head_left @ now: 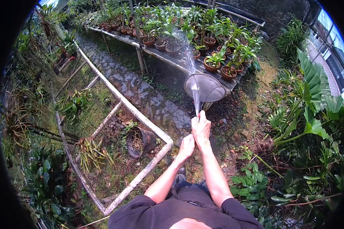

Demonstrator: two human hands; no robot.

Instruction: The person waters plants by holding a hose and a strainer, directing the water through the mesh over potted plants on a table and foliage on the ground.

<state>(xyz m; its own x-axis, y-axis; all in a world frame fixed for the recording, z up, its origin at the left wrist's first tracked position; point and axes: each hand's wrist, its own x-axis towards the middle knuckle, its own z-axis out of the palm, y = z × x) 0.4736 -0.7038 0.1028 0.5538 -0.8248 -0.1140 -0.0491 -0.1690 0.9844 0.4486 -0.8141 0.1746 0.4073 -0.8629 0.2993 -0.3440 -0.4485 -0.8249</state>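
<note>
Both of my hands are stretched out in front of me, close together. My right hand (201,128) is wrapped round the end of a hose, which is mostly hidden by the fingers. A jet of water (187,53) leaves it and sprays up and forward toward the potted plants (216,59) on the raised bench. Just behind and below, my left hand (186,147) is closed against the right one; what it grips is hidden. Beyond the hands, a dark round dish-like object (206,87) stands near the bench corner, with the jet passing in front of its left part.
A white pipe frame (130,110) runs along the left side, with a dark pot (140,142) lying inside it. A stone path (133,86) leads away to the upper left. Large-leaved plants (313,76) grow on the right. The wooden bench (160,57) crosses ahead.
</note>
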